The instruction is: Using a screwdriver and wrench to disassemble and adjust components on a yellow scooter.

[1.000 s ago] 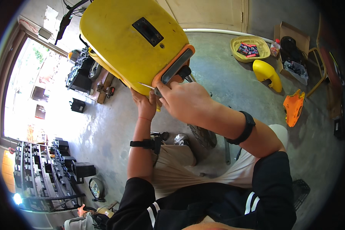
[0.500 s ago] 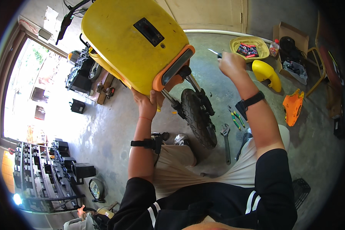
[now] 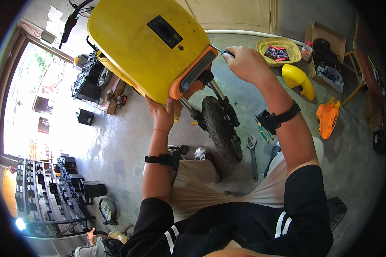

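A large yellow box-shaped scooter body (image 3: pixel 128 51) fills the upper left, with an orange-rimmed dark panel (image 3: pixel 197 73) on its right end. My left hand (image 3: pixel 161 115) grips its lower edge beside the orange trim, some fingers hidden behind it. My right hand (image 3: pixel 249 64) is closed round the dark handle of a screwdriver (image 3: pixel 228 53). The shaft points left at the body's upper right corner, by the trim; whether the tip touches cannot be made out. Below the panel, two fork tubes run down to a black-tyred wheel (image 3: pixel 220 128).
On the floor near my right leg lie an adjustable wrench (image 3: pixel 253 158) and green-handled pliers (image 3: pixel 263 130). Farther right are a yellow basin (image 3: pixel 294 47), a yellow fender (image 3: pixel 297 81), an orange plastic part (image 3: pixel 328 118) and a cardboard box (image 3: pixel 333 40). A rack of black parts (image 3: pixel 51 192) stands left.
My right hand has moved left with the screwdriver, bringing its shaft to the body's corner. The left hand keeps its hold, and the body has shifted slightly left and up in view.
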`<state>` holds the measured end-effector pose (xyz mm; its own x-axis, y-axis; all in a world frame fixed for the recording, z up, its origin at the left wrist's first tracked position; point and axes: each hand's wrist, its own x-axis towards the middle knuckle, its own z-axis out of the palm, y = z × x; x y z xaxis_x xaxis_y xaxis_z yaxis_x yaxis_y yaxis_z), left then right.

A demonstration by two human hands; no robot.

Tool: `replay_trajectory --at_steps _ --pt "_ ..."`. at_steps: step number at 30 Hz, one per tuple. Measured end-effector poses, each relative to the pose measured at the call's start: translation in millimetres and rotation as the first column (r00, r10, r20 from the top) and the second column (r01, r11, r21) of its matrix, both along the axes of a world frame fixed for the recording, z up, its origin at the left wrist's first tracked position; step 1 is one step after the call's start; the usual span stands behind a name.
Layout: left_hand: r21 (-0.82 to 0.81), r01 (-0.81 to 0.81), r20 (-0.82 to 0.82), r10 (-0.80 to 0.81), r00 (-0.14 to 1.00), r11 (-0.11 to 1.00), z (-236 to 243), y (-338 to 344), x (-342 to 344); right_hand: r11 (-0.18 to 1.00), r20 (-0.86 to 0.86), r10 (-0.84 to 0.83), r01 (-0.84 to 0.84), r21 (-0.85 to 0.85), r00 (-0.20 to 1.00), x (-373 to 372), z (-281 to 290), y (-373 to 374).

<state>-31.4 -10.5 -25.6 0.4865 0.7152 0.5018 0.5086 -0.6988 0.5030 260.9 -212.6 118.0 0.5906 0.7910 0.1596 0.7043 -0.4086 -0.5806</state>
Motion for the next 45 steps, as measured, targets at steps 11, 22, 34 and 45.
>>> replay_trajectory --at_steps 11,22,34,45 --pt "0.01 0.028 0.033 -0.029 0.999 1.0 0.9 -0.7 0.7 0.999 0.198 0.028 -0.019 -0.049 0.98 -20.1 8.0 5.3" --pt "0.018 0.018 0.026 -0.018 0.999 1.0 -0.5 0.3 1.1 0.993 0.282 0.083 -0.055 -0.106 0.956 -43.6 25.6 -1.8" --pt "0.021 -0.009 0.008 0.009 1.0 1.0 -0.2 -1.5 2.1 0.964 0.298 0.267 -0.249 -0.098 0.916 -87.2 33.6 -20.4" --pt "0.002 -0.009 0.03 0.009 0.999 1.0 0.2 0.0 1.6 0.766 0.088 0.595 -0.531 -0.363 0.799 -131.3 -14.0 -1.6"
